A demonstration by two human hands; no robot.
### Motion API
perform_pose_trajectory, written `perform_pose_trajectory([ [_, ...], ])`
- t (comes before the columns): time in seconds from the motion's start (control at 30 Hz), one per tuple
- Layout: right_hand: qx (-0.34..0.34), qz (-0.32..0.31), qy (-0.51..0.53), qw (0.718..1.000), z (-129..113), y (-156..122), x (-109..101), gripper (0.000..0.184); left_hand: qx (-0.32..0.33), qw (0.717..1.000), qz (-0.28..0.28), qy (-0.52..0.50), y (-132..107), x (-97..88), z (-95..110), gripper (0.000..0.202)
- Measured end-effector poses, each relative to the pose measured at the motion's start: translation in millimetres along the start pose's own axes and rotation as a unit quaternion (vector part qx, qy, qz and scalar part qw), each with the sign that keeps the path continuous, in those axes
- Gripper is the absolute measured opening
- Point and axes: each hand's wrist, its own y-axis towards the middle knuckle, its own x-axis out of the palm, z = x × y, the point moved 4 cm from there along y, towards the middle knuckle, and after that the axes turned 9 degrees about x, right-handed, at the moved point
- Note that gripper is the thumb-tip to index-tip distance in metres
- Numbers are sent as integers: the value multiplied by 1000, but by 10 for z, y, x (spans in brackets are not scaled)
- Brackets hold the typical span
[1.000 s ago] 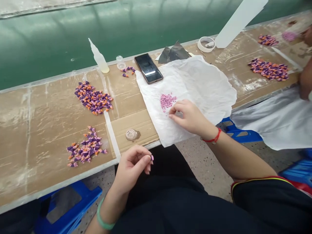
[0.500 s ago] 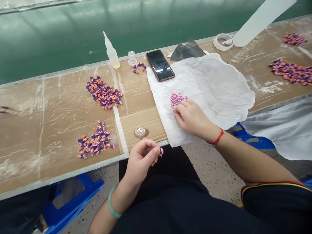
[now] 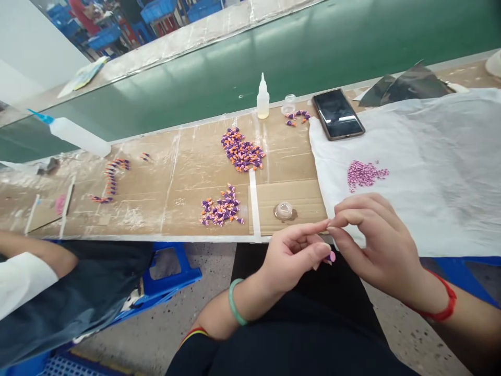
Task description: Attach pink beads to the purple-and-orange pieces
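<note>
While the left hand point(image 3: 291, 256) held a small purple-and-pink cone point(image 3: 332, 256) between thumb and fingers, the right hand point(image 3: 376, 240) curled into a pinch just above it, its fingertips point(image 3: 329, 226) meeting the tip of the left forefinger. Whether those right fingers held a grain was too small to tell. Both hands hung just off the edge of the cardboard bench point(image 3: 156, 209), over the person's dark lap, with a green bangle point(image 3: 235, 302) on the left wrist and a red string point(image 3: 444, 308) on the right. The cone sat at the hands' meeting point, below the right fingertips and on the side of the left hand that faced the right; its long axis was too small to read with any certainty. Up and ahead lay a heap of pink granules point(image 3: 366, 175) on white tissue point(image 3: 442, 172) — nearer the right hand than the left. Left of the tissue, two piles of purple-and-orange cones point(image 3: 241, 150) point(image 3: 221, 206) sat on the cardboard, well apart from both hands. A phone point(image 3: 337, 114) lay at the tissue's far corner, beside a small clear cup point(image 3: 288, 104) and a glue bottle point(image 3: 263, 98). Further left, a separate person's arm point(image 3: 31, 256) in a white sleeve rested near the bench edge — apart from this work.
</note>
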Motion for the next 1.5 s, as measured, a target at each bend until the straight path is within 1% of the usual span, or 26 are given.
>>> perform_pose_trajectory([
  [0.13, -33, 12, -8, 999, -6, -26, 0, 18, -6, 1000, -1, -10, -44, -9, 44, 55],
  [0.23, -56, -9, -4, 998, -15, -23, -41, 20, -23, 1000, -1, 0, -59, -13, 104, 52],
  [0.33, -93, -39, -8, 995, -25, -26, -89, 26, -47, 999, -7, -8, -78, -9, 154, 48],
  [0.4, -119, -45, -2, 992, -34, -38, -122, 30, -64, 998, -15, -21, -93, 2, 174, 48],
  [0.47, -132, -33, 4, 991, -48, -49, -148, 30, -83, 996, -20, -32, -106, 16, 179, 50],
  [0.53, -127, -8, 12, 992, -71, -56, -160, 29, -95, 995, -14, -38, -109, 27, 181, 52],
  [0.6, -87, 4, 42, 995, -87, -60, -147, 26, -88, 996, -1, -32, -98, 36, 200, 50],
  [0.67, -11, -10, 103, 995, -83, -70, -96, 20, -54, 999, 9, -6, -76, 45, 249, 47],
  [0.73, 78, -34, 179, 980, -66, -100, -17, 15, -3, 999, 13, 39, -57, 52, 319, 44],
  [0.8, 152, -45, 257, 953, -50, -147, 69, 12, 48, 995, 18, 88, -51, 51, 382, 41],
  [0.87, 213, -51, 335, 917, -35, -197, 159, 9, 83, 988, 26, 127, -57, 38, 408, 39],
  [0.97, 284, -45, 420, 860, -13, -265, 280, 11, 97, 983, 35, 155, -69, 11, 376, 38],
  [1.0, 300, -39, 434, 849, -8, -283, 311, 13, 99, 981, 39, 163, -72, 2, 361, 36],
  [1.07, 318, -27, 443, 838, -7, -311, 361, 15, 117, 972, 49, 196, -79, -12, 348, 31],
  [1.13, 325, -19, 439, 837, -17, -326, 394, 16, 158, 950, 59, 264, -91, -15, 374, 24],
  [1.23, 321, -10, 433, 842, -44, -315, 405, 16, 222, 898, 74, 372, -121, -6, 443, 21],
  [1.27, 317, -11, 430, 845, -55, -299, 396, 16, 232, 888, 80, 390, -129, -7, 459, 21],
  [1.3, 311, -17, 427, 849, -67, -278, 383, 15, 233, 884, 84, 397, -134, -12, 468, 21],
  [1.33, 304, -26, 422, 854, -77, -252, 364, 13, 228, 887, 87, 392, -135, -20, 471, 21],
  [1.4, 292, -48, 400, 868, -89, -191, 309, 9, 208, 905, 86, 362, -129, -35, 467, 20],
  [1.5, 267, -81, 327, 903, -85, -87, 197, 3, 174, 935, 75, 299, -115, -42, 466, 19],
])
